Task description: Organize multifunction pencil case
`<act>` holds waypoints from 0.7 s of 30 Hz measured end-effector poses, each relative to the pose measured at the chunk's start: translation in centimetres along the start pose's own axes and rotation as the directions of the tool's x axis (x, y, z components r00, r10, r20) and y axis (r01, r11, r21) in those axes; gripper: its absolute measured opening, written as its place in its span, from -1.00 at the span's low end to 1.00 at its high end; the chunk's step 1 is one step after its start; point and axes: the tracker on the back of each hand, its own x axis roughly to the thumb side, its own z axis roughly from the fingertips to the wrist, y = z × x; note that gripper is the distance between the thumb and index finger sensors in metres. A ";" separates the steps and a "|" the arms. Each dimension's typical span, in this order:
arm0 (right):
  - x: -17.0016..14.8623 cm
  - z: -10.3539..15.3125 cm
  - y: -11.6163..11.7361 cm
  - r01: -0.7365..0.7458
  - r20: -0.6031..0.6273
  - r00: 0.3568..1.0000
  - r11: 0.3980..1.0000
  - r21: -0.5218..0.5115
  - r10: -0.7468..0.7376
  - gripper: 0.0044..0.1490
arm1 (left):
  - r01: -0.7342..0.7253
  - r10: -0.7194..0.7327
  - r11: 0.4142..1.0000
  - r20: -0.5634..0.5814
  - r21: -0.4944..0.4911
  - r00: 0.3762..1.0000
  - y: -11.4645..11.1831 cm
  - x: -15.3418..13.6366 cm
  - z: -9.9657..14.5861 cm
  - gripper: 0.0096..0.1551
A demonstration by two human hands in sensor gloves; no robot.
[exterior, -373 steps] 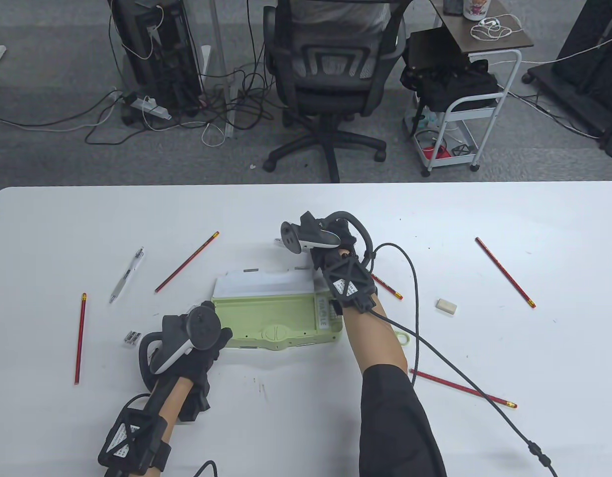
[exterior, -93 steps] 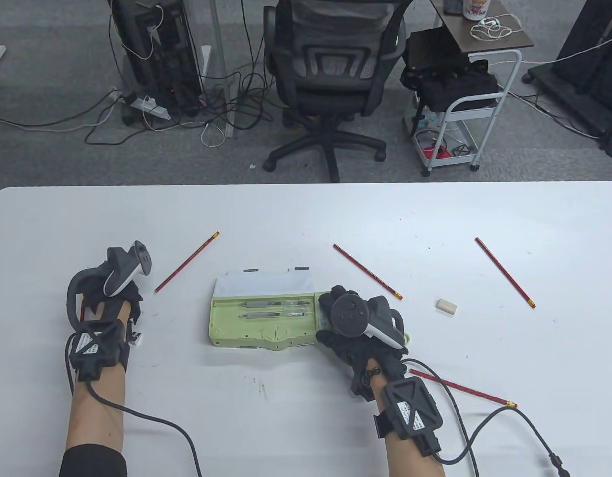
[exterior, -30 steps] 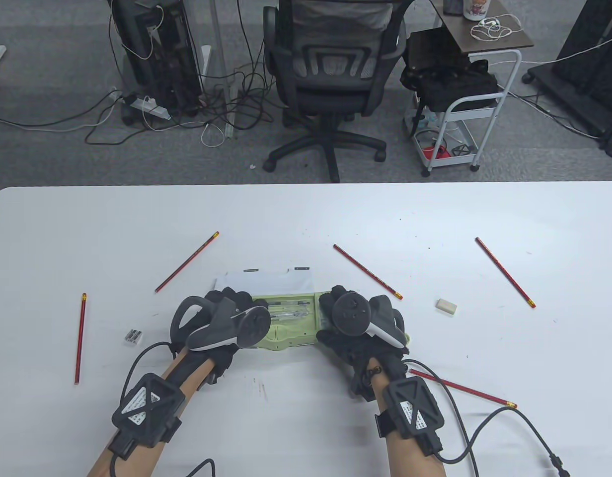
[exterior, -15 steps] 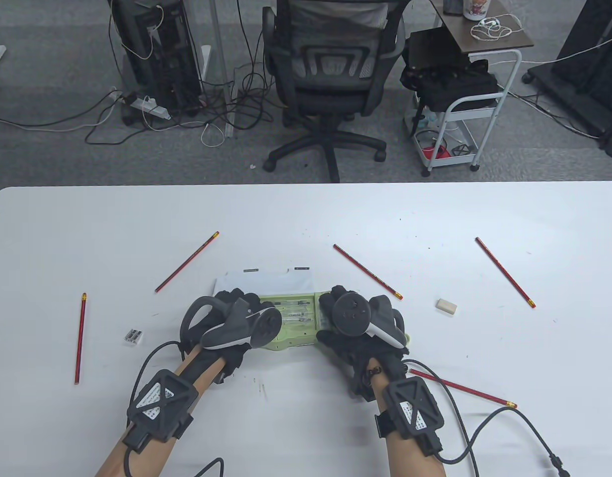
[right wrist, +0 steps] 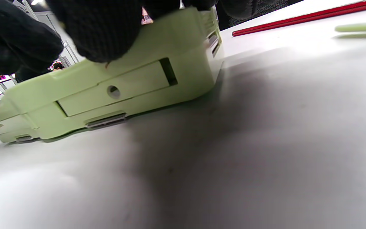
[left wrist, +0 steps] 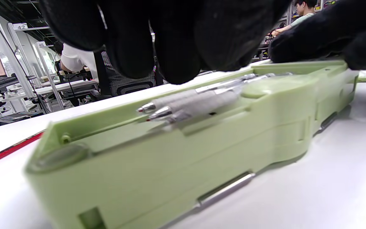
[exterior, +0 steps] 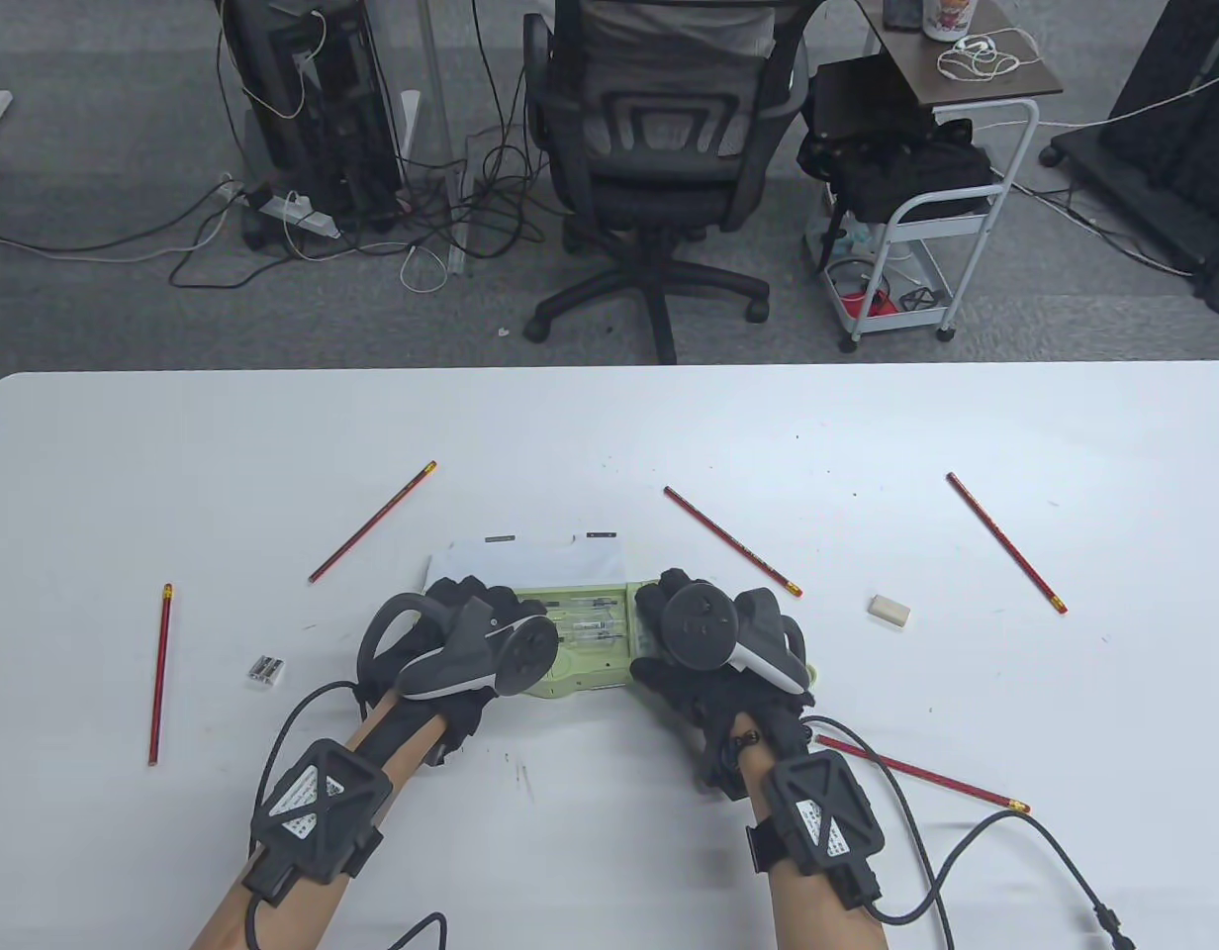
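Hidden bits: we can't see much of the green pencil case (exterior: 582, 661) from the table view, since both trackers cover its ends; only the middle strip shows, low centre of the frame.
Pens: two pens (left wrist: 199, 98) lie side by side in the open tray, tips toward the left of the left wrist view. Their far ends blur out.
Lid: a white flap (exterior: 530, 564) sticks out behind the case, partly cut off by the left hand.
Left hand: our left hand (exterior: 451, 643) sits over the case's left end, fingers (left wrist: 176, 41) hanging curled just above the pens. Whether they touch anything, we can't tell.
Right hand: our right hand (exterior: 713, 653) is on the case's right end, fingers (right wrist: 103, 31) curled over its top edge and gripping it.
Case spot: flat on the white table (exterior: 609, 435), between both wrists.
Loose stuff: red pencils (exterior: 372, 522) scattered around, an eraser (exterior: 889, 610) to the right, a sharpener (exterior: 266, 671) to the left.
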 end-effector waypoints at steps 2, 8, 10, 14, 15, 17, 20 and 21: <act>0.0 0.0 0.0 -0.001 0.000 1.000 1.000 0.001 0.001 0.00 | -0.016 0.016 1.000 -0.010 0.010 1.000 0.3 -0.6 0.4 -0.48; 0.0 0.0 0.0 0.002 0.000 1.000 1.000 0.001 -0.002 0.00 | -0.043 0.046 0.998 -0.089 0.043 0.995 1.4 -3.8 2.5 -0.44; 0.0 0.0 0.0 0.003 0.000 1.000 1.000 0.001 -0.003 0.00 | -0.055 0.061 0.997 -0.128 0.045 0.990 1.6 -5.2 3.5 -0.43; 0.0 0.0 0.0 0.004 0.000 1.000 1.000 0.001 -0.004 0.00 | -0.077 0.084 0.996 -0.205 0.044 0.975 1.3 -8.0 5.4 -0.43; 0.0 0.0 0.0 0.003 0.000 1.000 1.000 0.001 -0.003 0.00 | -0.077 0.084 0.996 -0.231 0.040 0.969 1.1 -8.9 6.0 -0.43; 0.0 0.0 0.0 0.004 0.000 1.000 1.000 0.002 -0.004 0.00 | -0.080 0.086 0.996 -0.287 0.030 0.954 0.7 -10.2 7.0 -0.42; 0.0 0.0 0.0 0.005 0.000 1.000 1.000 0.004 -0.005 0.00 | -0.102 0.096 0.995 -0.351 0.000 0.931 -0.5 -12.0 8.2 -0.41; 0.0 0.0 0.0 0.005 0.000 1.000 1.000 0.004 -0.005 0.00 | -0.097 0.085 0.995 -0.374 -0.014 0.924 -1.0 -12.6 8.5 -0.40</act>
